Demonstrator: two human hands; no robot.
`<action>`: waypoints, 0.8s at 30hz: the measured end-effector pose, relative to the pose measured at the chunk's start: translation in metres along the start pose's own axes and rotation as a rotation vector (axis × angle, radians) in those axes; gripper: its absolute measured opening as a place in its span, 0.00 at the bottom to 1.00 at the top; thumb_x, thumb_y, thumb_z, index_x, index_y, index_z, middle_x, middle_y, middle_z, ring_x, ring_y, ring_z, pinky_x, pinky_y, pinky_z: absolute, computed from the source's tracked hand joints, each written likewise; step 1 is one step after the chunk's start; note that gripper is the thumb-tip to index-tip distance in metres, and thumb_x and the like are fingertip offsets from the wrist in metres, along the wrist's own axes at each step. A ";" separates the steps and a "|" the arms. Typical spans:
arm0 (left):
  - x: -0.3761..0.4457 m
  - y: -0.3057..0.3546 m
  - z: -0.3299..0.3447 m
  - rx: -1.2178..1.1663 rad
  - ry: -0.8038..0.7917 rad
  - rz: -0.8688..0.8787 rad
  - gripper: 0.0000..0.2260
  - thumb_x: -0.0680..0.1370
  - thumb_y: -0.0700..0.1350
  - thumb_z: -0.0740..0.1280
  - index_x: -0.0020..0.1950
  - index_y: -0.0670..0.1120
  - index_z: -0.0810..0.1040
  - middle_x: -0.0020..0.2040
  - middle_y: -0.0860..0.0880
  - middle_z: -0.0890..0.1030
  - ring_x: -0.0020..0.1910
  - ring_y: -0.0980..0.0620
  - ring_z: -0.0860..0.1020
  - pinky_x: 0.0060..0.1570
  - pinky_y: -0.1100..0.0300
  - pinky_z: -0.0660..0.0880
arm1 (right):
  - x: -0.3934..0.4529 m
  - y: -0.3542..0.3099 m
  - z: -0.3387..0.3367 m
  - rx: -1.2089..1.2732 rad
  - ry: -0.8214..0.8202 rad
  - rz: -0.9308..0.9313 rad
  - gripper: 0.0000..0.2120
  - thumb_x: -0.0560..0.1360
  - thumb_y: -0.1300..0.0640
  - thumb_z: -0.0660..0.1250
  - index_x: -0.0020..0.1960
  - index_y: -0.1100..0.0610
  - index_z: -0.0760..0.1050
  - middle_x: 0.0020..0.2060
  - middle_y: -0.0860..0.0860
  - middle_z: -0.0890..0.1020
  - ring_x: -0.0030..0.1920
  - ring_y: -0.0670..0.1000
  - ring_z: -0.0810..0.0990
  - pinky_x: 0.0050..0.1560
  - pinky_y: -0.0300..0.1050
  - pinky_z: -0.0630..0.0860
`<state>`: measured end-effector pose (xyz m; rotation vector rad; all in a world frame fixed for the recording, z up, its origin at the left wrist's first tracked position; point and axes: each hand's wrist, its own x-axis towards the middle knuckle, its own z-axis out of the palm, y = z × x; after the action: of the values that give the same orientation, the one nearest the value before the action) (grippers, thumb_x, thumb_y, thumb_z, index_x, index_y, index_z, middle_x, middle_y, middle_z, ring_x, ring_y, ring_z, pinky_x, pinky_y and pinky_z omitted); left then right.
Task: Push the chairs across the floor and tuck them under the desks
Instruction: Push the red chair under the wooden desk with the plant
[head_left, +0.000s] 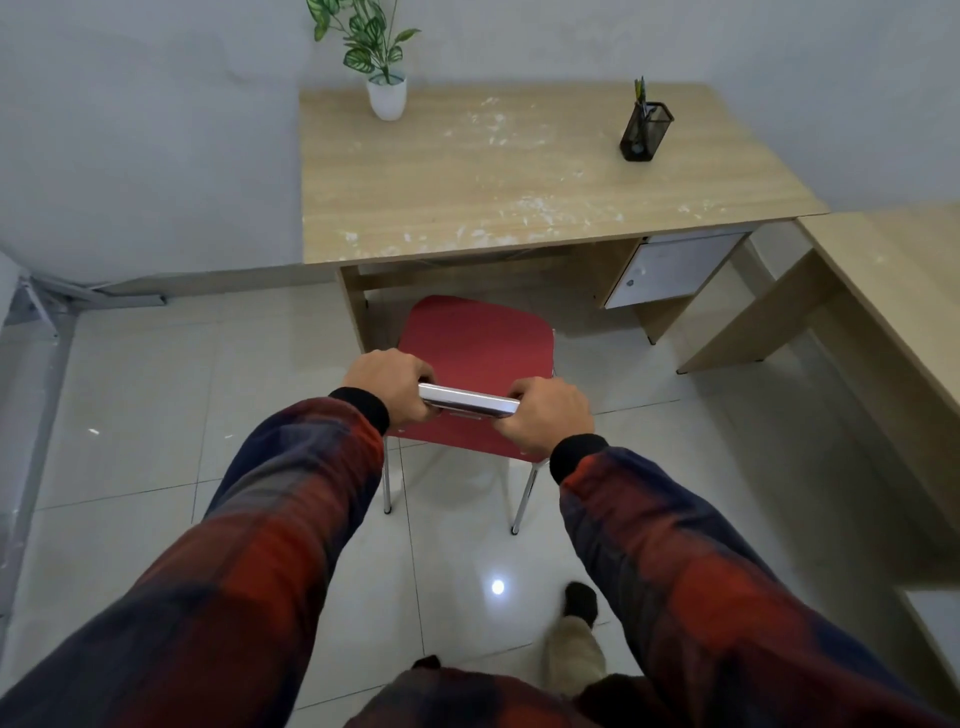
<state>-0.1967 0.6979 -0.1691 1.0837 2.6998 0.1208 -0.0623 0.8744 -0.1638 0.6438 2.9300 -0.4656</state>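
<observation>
A chair with a red seat (475, 353) and chrome legs stands on the tiled floor, facing a light wooden desk (519, 171). The seat's front edge sits just at the desk's opening, under its front rim. My left hand (387, 382) grips the left end of the chair's chrome top rail (467, 401). My right hand (550, 413) grips the rail's right end. Both sets of fingers curl round the bar. The chair's two rear legs show below my wrists; the front legs are hidden.
A potted plant (387, 96) and a black mesh pen holder (644, 132) stand on the desk. A white drawer unit (670, 270) hangs under its right side. A second wooden desk (883, 291) runs along the right. My foot (579, 605) is on the tiles behind the chair.
</observation>
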 end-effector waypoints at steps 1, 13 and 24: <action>0.002 0.002 0.000 -0.006 0.004 -0.012 0.16 0.69 0.64 0.68 0.49 0.55 0.82 0.40 0.56 0.82 0.40 0.52 0.79 0.40 0.58 0.77 | 0.003 0.003 -0.001 -0.001 -0.003 -0.012 0.16 0.69 0.40 0.67 0.49 0.49 0.83 0.38 0.46 0.82 0.38 0.52 0.78 0.38 0.42 0.74; 0.045 0.070 0.001 -0.030 0.001 -0.064 0.12 0.69 0.59 0.68 0.48 0.55 0.80 0.40 0.54 0.81 0.40 0.49 0.78 0.43 0.56 0.78 | 0.045 0.077 -0.042 -0.033 -0.069 -0.087 0.14 0.68 0.43 0.71 0.49 0.48 0.83 0.41 0.47 0.84 0.42 0.53 0.80 0.41 0.43 0.74; 0.094 0.138 -0.003 -0.034 0.065 -0.162 0.11 0.69 0.58 0.68 0.45 0.53 0.79 0.39 0.54 0.80 0.38 0.48 0.77 0.38 0.58 0.72 | 0.100 0.150 -0.077 -0.073 -0.083 -0.181 0.19 0.67 0.42 0.72 0.55 0.47 0.83 0.44 0.47 0.85 0.46 0.53 0.82 0.50 0.46 0.78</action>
<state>-0.1708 0.8631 -0.1609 0.8619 2.8194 0.1762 -0.0919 1.0679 -0.1485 0.3431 2.9233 -0.3891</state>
